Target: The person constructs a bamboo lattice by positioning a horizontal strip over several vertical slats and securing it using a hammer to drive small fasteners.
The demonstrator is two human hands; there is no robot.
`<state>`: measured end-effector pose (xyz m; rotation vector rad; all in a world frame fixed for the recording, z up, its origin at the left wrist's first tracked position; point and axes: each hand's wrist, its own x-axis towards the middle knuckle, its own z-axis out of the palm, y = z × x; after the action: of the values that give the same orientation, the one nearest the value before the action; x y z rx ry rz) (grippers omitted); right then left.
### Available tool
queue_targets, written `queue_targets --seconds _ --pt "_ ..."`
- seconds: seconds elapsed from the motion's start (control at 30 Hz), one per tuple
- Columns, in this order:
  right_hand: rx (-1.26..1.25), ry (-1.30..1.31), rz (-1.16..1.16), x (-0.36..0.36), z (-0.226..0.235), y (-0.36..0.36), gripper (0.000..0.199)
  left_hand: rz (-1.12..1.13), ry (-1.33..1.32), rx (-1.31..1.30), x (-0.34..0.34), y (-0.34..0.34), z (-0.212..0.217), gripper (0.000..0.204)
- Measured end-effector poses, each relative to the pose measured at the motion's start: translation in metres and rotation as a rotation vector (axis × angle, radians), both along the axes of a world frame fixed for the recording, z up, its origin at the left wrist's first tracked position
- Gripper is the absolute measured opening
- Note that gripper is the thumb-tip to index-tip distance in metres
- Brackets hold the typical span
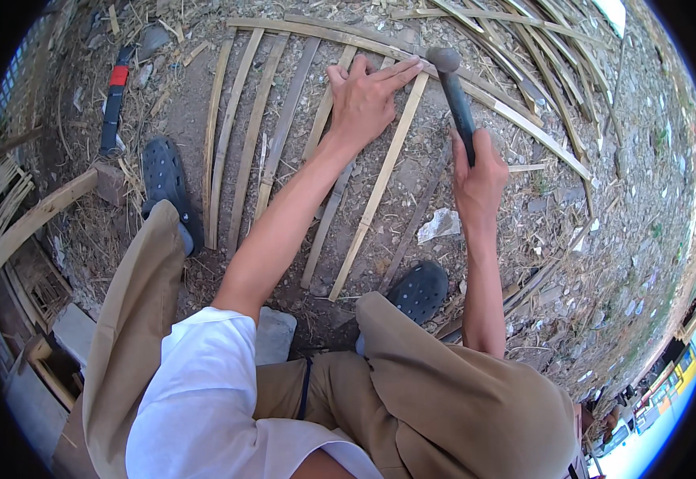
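Note:
My right hand (479, 172) is wrapped around the dark handle of a hammer (461, 112). The hammer's rounded metal head is raised just right of my left fingertips. My left hand (365, 104) rests on the long crosswise wooden slat (324, 33), two fingers stretched together to a point beside the hammer head. Whatever those fingertips pinch, if anything, is too small to make out. Below them, a pale slat (380, 188) runs toward me from the crosswise one. Several more slats, such as a narrow one (256, 120), lie side by side on the left, fanning from the same crosspiece.
Loose wooden strips (555, 72) are heaped at the far right. On the left lie a dark tool with a red band (114, 100) and a thick wooden beam (36, 227). My dark clogs (418, 291) flank the slats. A pale flat fragment (439, 225) lies on the littered ground.

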<state>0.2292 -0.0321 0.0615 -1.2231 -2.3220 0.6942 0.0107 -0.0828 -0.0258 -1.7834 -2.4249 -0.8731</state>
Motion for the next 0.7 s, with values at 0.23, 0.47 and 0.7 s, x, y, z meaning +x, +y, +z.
queue_targets --seconds 0.23,0.47,0.7 --pt "-0.041 -0.022 -0.024 0.001 -0.019 0.0 0.028 -0.013 -0.01 0.004 0.001 0.0 0.001 0.072" --pt "0.021 -0.005 0.014 -0.002 -0.023 0.001 0.028 -0.002 -0.006 0.033 0.001 0.0 -0.002 0.072" --pt "-0.085 0.029 -0.039 -0.008 -0.026 0.0 0.032 -0.01 -0.01 0.012 0.0 0.001 0.0 0.072"
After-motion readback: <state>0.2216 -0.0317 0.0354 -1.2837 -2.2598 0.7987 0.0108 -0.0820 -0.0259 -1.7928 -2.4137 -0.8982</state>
